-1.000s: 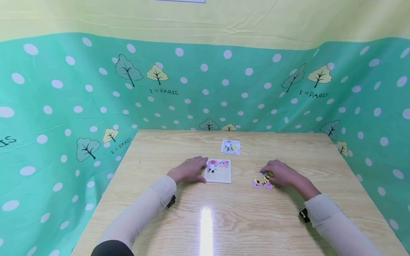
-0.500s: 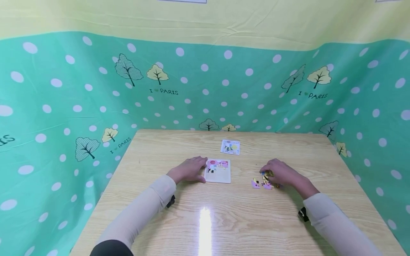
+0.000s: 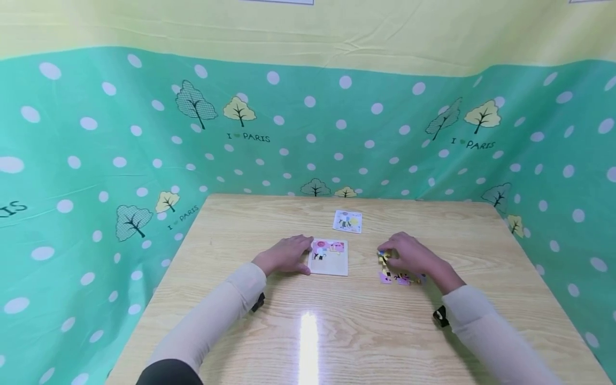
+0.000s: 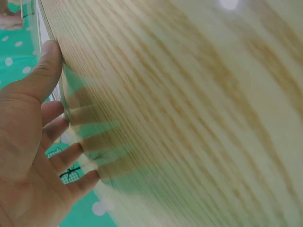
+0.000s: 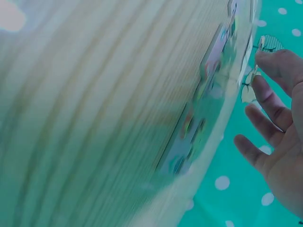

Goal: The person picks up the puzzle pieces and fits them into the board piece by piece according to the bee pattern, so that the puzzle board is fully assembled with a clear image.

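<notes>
A white square board (image 3: 335, 267) lies mid-table, with pink and patterned puzzle pieces (image 3: 335, 246) along its upper part. My left hand (image 3: 287, 255) rests at the board's left edge, thumb and fingers spread; the left wrist view shows the hand (image 4: 33, 137) with fingertips down on the table. My right hand (image 3: 409, 254) is over the loose pieces (image 3: 403, 279) to the right of the board. Between thumb and index finger it pinches a thin puzzle piece (image 5: 261, 45), seen edge-on in the right wrist view, where the hand's (image 5: 284, 123) other fingers are apart.
A small picture card (image 3: 347, 221) lies behind the board. The wooden table (image 3: 250, 342) has a bright reflection near its front, and a green dotted curtain (image 3: 308, 123) hangs behind and beside it.
My right hand has risen off the loose pieces and shifted left with a piece pinched in it, leaving more of the pile showing. The left hand has stayed by the board.
</notes>
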Tool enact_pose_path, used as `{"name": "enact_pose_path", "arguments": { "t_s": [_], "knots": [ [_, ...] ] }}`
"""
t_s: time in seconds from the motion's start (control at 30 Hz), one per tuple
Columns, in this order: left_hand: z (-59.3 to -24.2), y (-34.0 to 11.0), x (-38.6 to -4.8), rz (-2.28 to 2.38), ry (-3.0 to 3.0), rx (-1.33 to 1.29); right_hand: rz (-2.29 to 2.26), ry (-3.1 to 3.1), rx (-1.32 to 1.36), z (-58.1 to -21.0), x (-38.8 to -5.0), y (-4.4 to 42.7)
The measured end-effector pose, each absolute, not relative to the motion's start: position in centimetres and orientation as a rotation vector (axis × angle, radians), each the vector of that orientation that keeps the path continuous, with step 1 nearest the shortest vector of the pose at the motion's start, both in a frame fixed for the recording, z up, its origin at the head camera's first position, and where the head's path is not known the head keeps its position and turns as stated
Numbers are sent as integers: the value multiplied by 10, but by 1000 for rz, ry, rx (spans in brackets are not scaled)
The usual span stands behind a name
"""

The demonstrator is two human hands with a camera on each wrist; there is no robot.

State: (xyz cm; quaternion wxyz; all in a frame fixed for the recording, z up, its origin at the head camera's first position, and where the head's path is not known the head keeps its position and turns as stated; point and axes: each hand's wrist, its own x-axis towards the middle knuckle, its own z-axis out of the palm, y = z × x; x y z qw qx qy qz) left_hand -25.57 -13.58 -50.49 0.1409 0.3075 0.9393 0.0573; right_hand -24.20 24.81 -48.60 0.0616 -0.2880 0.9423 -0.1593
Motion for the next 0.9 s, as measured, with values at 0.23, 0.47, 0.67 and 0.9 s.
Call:
{"name": "enact_pose_path", "arguments": {
  "t_s": [0.23, 0.47, 0.67, 0.9],
  "knots": [
    [-505, -134, -255, 157, 2709, 868, -510, 2824, -827, -484, -246, 226],
    [-503, -133, -254, 164, 2704, 866, -491, 2824, -873, -483, -249, 205],
    [-503, -133, -255, 152, 2704, 870, -510, 2813, -908, -482, -252, 187],
    [-502, -132, -255, 165, 2706, 855, -510, 2808, -932, -484, -256, 164]
  ]
}}
